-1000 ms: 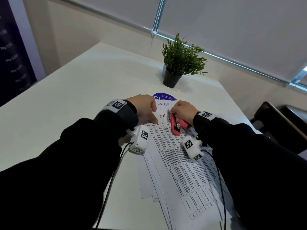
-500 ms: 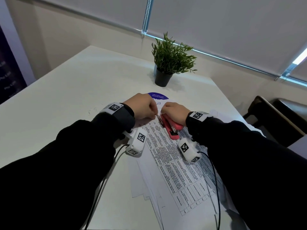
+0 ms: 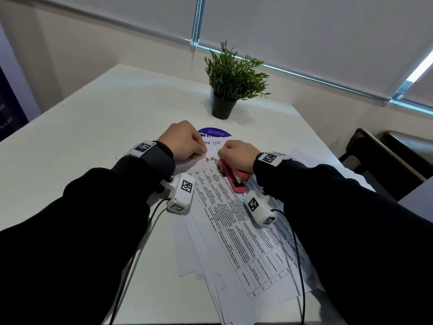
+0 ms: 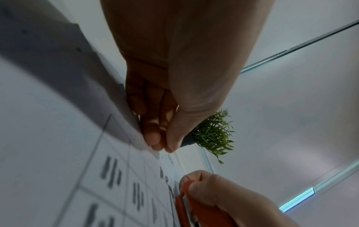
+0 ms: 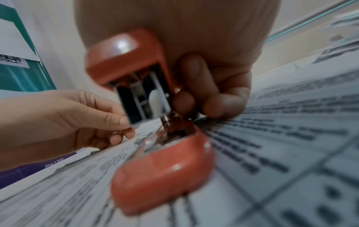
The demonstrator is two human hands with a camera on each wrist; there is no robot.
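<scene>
A stack of printed sheets lies fanned out on the white table. My left hand pinches the top corner of the sheets between thumb and fingertips. My right hand grips a red stapler that sits on the top of the stack, close to the handwritten "H.R". In the right wrist view the stapler's upper arm is raised off its base, and my fingers curl round the upper arm. The stapler's mouth is hidden under my right hand in the head view.
A small potted plant stands at the far side of the table, with a round purple sticker just in front of it. A dark chair sits past the table's right edge. Camera cables trail over the papers.
My left hand has eased slightly away from the stapler's tip, so the "H.R" writing shows between the hands. The right hand keeps hold of the stapler.
</scene>
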